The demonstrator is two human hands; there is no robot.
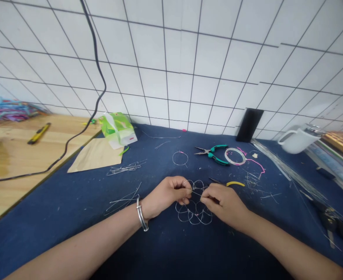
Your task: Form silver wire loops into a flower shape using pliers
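A flower-shaped wire frame (195,218) of several thin silvery loops hangs between my two hands, low over the dark blue cloth. My left hand (173,191), with a silver bangle at the wrist, pinches the frame at its upper left side. From the right, my right hand (220,200) is closed in a pinch at the frame's other side, with a thin wire running between the fingertips of both hands. Just behind my right hand lie pliers with a yellow handle (235,183), partly covered by it. A single wire ring (180,158) rests on the cloth beyond my hands.
Teal-handled needle-nose pliers (215,152) and a white tape ring (235,156) lie at the back right. Loose wires (127,168) are on the left, long wires (285,167) on the right. A white mug (299,140), black phone-like slab (249,125) and black cable (97,77) are around.
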